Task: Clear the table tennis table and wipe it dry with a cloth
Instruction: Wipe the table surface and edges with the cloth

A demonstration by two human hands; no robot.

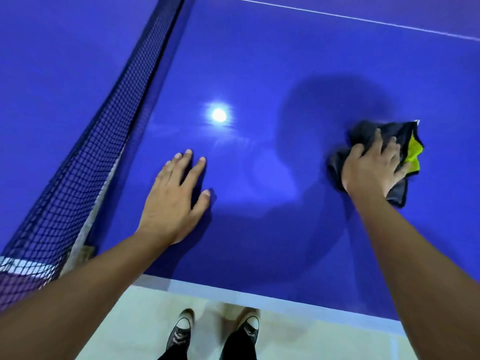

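Observation:
The blue table tennis table (259, 74) fills most of the view. My right hand (371, 167) presses down on a crumpled dark grey cloth (363, 133) with a yellow-green patch, at the right side of the table. My left hand (176, 198) lies flat on the table surface with fingers spread, holding nothing, near the net. No loose objects show on the blue surface.
A dark net (85, 157) runs diagonally along the left, from the near edge up to the top. The table's white near edge (259, 294) crosses the bottom; below it are pale floor and my two dark sneakers (181, 331). A lamp glare (219, 115) reflects mid-table.

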